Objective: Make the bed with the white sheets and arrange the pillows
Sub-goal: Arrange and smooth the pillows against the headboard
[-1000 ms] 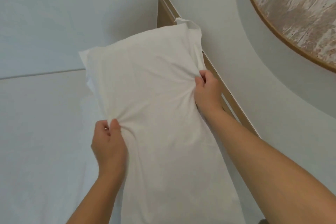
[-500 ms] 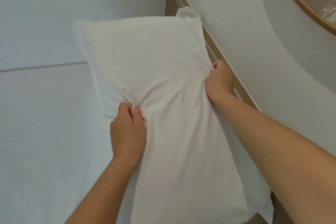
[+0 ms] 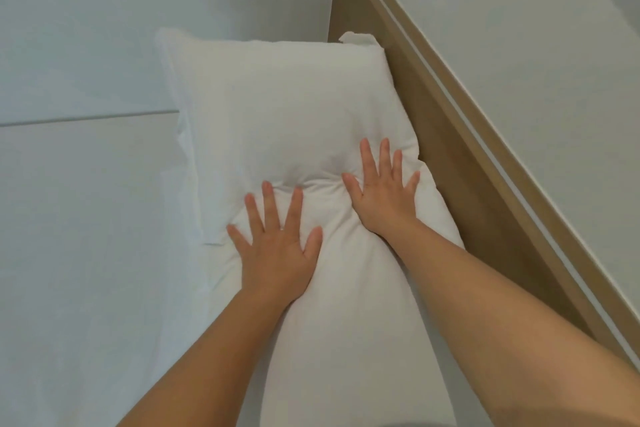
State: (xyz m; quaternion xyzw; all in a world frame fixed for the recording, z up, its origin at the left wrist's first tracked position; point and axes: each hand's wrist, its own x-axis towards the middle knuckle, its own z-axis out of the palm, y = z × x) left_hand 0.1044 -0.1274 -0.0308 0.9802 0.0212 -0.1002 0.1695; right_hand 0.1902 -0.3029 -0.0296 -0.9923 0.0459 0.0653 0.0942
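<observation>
Pillow (image 3: 277, 97) lies on the sheet (image 3: 86, 218), its right edge against the headboard (image 3: 450, 156). Left hand (image 3: 277, 253) and right hand (image 3: 381, 201) press flat into its middle, fingers (image 3: 268, 204) spread straight, gripping nothing. It looks soft, light and easily dented; I'd grip its 2 long edges

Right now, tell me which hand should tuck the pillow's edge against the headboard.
Right, probably. The right hand lies flat on the pillow just beside the headboard; the left hand presses the pillow's other side, nearer the open sheet.
</observation>
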